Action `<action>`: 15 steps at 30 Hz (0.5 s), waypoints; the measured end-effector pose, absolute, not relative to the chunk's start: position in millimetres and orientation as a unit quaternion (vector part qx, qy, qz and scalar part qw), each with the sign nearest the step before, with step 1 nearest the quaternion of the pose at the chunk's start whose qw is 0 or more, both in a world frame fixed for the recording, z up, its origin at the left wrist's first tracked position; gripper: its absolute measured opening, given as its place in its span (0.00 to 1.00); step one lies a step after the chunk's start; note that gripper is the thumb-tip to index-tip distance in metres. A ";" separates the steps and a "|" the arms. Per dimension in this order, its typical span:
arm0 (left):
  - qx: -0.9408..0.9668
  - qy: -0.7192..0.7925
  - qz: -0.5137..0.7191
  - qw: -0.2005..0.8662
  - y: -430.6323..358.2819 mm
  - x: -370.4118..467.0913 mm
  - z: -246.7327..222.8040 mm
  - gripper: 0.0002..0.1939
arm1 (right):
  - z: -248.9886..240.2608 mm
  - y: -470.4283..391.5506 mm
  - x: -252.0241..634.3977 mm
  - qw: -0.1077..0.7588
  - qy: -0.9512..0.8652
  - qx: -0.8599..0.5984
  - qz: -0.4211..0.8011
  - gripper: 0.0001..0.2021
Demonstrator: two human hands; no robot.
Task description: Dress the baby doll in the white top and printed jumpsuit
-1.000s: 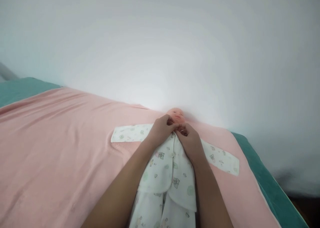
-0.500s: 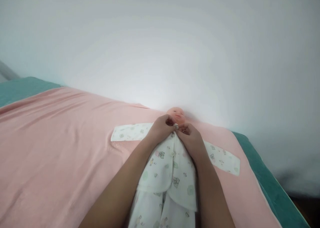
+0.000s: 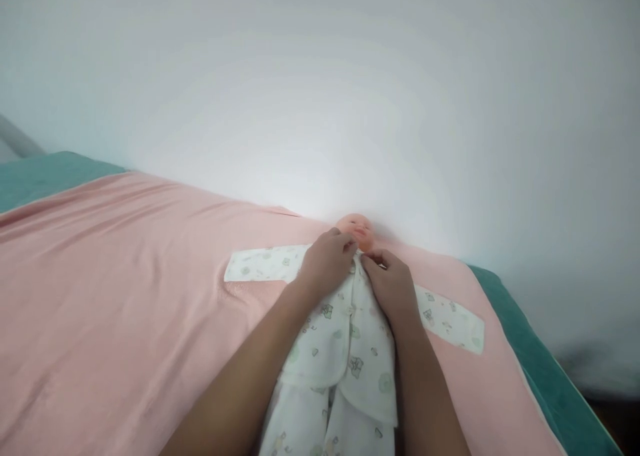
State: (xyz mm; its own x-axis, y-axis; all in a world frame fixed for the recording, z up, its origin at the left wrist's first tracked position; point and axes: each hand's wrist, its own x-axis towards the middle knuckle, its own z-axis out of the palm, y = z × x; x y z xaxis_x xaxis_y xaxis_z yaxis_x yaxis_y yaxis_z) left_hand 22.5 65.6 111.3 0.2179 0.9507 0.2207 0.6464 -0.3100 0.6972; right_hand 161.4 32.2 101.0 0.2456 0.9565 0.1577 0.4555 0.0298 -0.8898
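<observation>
A doll (image 3: 358, 225) lies on its back, its head near the wall, dressed in a white printed baby top (image 3: 370, 349) with matching trousers (image 3: 300, 416). Both sleeves stretch out sideways. At the collar, just under the doll's chin, my left hand (image 3: 330, 259) pinches the top's edge with bent fingers. Close beside it on the right, my right hand (image 3: 390, 279) grips the other side of the collar between thumb and fingers. The top's front edges meet down the middle, where a small fastener shows on the chest. My fingers partly hide the neckline.
A pink blanket (image 3: 125, 296) lies under the doll, with wrinkles at the left. Teal bedding (image 3: 545, 356) shows at its right edge and at the far left. A pale wall (image 3: 320, 96) rises directly behind the doll's head.
My left hand has moved slightly right and now covers more of the collar. The raised bit of collar between my fingers sits lower. The view has shifted slightly.
</observation>
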 end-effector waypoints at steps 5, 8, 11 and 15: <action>0.772 0.508 0.289 0.252 63.2 19.1 113.7 0.14 | 104.6 28.2 159.5 0.428 -0.590 -0.641 0.240 0.12; 0.765 0.524 0.288 0.238 62.3 18.8 113.4 0.12 | 108.4 24.5 156.7 0.404 -0.623 -0.640 0.198 0.13; 0.762 0.547 0.286 0.194 61.3 19.9 113.2 0.11 | 110.8 22.6 154.5 0.389 -0.634 -0.644 0.178 0.13; 0.775 0.540 0.280 0.170 58.9 19.8 115.2 0.13 | 111.6 22.2 153.9 0.388 -0.629 -0.648 0.184 0.14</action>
State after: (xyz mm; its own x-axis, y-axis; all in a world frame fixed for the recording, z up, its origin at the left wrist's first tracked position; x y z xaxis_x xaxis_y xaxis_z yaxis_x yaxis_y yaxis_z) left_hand 19.8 58.9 115.2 0.2598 0.9326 0.2505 0.7416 -0.3589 0.5668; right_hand 153.9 22.2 111.6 0.1400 0.9580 0.2504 0.6725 0.0936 -0.7341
